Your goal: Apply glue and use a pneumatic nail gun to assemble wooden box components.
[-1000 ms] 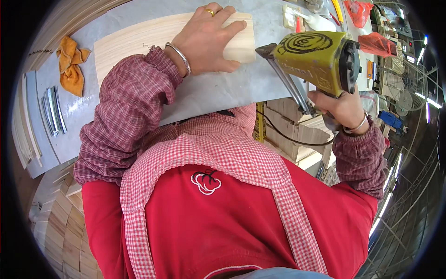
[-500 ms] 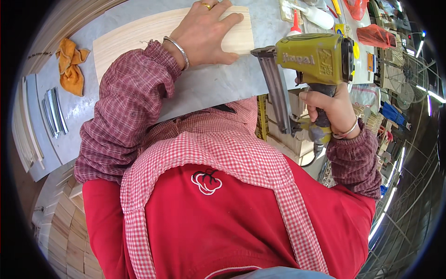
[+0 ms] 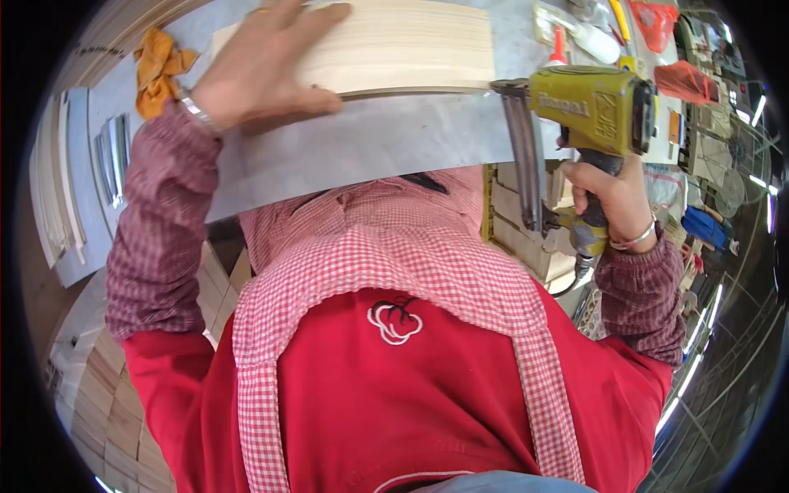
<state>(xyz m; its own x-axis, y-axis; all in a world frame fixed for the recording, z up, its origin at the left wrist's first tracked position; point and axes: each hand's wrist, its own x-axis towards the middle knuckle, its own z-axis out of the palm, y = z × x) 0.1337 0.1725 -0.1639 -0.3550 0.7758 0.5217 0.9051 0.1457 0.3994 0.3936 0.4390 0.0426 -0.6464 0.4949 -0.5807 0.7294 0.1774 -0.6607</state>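
Note:
A pale wooden board lies on the grey worktable. A thin wooden edge shows along its near side. My left hand is at the board's left end, fingers stretched and apart, slightly blurred. Whether it touches the board I cannot tell. Wrapped round the dark grip of a yellow-green air nail gun is my right hand. The gun's nose meets or nearly meets the board's right end. Its long metal magazine slants down past the table's near edge.
An orange cloth and a bundle of metal strips lie at the left. At the far right are a white glue bottle, a red-tipped bottle and red plastic bags. Wooden pieces are stacked below the table's edge.
My left hand has slid left along the board to its left end. The board sits further right and away in view, turned a little. The nail gun still stands at its right end.

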